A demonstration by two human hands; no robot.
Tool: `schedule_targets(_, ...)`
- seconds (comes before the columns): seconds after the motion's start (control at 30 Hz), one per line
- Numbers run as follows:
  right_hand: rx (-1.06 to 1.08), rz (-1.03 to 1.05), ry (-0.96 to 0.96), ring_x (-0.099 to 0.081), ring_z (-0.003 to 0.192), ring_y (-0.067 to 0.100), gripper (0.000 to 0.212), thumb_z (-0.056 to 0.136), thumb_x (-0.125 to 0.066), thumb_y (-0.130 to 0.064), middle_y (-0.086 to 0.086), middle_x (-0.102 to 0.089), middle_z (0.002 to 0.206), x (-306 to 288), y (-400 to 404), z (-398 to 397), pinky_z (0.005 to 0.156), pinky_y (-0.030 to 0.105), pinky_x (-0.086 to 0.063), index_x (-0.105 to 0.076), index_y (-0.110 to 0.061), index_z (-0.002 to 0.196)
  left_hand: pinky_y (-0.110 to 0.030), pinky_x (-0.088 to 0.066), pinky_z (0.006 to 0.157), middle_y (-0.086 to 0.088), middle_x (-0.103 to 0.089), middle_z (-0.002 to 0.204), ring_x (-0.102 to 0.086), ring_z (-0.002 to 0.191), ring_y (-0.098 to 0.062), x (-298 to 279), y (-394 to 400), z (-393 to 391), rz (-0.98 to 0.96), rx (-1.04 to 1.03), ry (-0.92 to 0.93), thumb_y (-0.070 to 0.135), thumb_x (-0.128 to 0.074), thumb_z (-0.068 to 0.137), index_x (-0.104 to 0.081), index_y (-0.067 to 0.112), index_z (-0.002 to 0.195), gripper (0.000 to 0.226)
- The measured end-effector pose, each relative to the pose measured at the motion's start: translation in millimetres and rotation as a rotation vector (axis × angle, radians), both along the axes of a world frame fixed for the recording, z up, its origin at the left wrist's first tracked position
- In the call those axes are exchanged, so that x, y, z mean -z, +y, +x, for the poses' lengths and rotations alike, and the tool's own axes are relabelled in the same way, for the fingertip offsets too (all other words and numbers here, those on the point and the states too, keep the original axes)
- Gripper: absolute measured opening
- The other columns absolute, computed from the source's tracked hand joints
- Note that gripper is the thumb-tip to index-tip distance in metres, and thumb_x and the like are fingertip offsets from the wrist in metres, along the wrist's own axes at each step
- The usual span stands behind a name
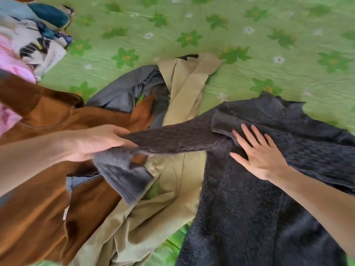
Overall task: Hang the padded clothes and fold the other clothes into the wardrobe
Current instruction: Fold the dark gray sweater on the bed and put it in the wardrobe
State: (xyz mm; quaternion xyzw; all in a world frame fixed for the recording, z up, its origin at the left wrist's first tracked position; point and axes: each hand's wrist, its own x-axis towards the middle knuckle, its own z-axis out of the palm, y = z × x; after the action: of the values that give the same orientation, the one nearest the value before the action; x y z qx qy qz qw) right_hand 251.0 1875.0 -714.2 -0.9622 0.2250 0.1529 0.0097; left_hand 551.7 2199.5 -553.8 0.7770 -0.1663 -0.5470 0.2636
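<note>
A dark grey knitted sweater (249, 198) lies spread across the right side of the bed. My left hand (96, 143) grips its sleeve near the ribbed cuff (123, 179) and holds it stretched out to the left. My right hand (257, 152) rests flat with spread fingers on the sweater's chest, just below the collar (224, 121). Under the sleeve lie a khaki garment (172, 179), a rust-brown garment (48, 179) and a grey jacket (123, 89), all loosely heaped.
The bed is covered by a green sheet with flower print (249, 45). At the top left lies a heap of other clothes: pink (13, 64), patterned cream (34, 45) and teal (50, 14) pieces.
</note>
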Motion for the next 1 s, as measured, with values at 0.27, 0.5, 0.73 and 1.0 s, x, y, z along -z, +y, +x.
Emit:
schedule_targets(0.27,-0.042,0.070,0.028,0.000,0.161,0.031,0.099,0.087,0.005,-0.078,0.007,0.002,0.175,-15.7,-1.7,6.4,0.128,0.050,-0.015,-0.020,-0.023,0.165,-0.036,-0.034,0.059,0.004,-0.049,0.057,-0.049,0.055,-0.018,-6.1,34.4,50.7,0.213,0.411,-0.750,0.101,-0.040,0.067,-0.052,0.018,0.067,0.084)
schedule_targets(0.5,-0.126,0.099,-0.099,-0.001,0.162,0.026,0.068,0.105,-0.007,-0.065,-0.004,0.005,0.174,-21.3,19.0,29.8,0.127,0.050,-0.021,0.005,-0.037,0.165,-0.033,-0.041,0.058,-0.009,-0.067,0.082,-0.058,0.062,-0.020,3.5,31.5,46.7,0.187,0.295,-0.647,0.022,-0.066,0.097,-0.052,0.022,0.103,0.016)
schedule_targets(0.73,-0.064,0.123,0.002,0.007,0.161,0.028,0.073,0.100,-0.010,-0.063,-0.004,0.008,0.175,-15.4,33.2,42.7,0.129,0.050,-0.011,0.003,-0.034,0.166,-0.033,-0.038,0.061,-0.003,-0.067,0.080,-0.059,0.070,-0.017,-4.7,39.8,59.9,0.367,0.477,-0.691,0.046,-0.057,0.105,-0.062,0.020,0.082,0.035)
schedule_targets(1.0,-0.195,0.306,-0.488,-0.017,0.158,0.029,0.101,0.093,-0.070,-0.023,0.009,-0.009,0.173,-43.2,93.4,68.0,0.125,0.046,-0.027,0.000,-0.028,0.167,-0.033,-0.057,0.068,-0.007,-0.077,0.098,-0.075,0.086,-0.023,-28.6,-12.2,-3.3,0.160,0.087,-0.324,0.029,-0.073,0.098,-0.068,0.021,0.104,0.012)
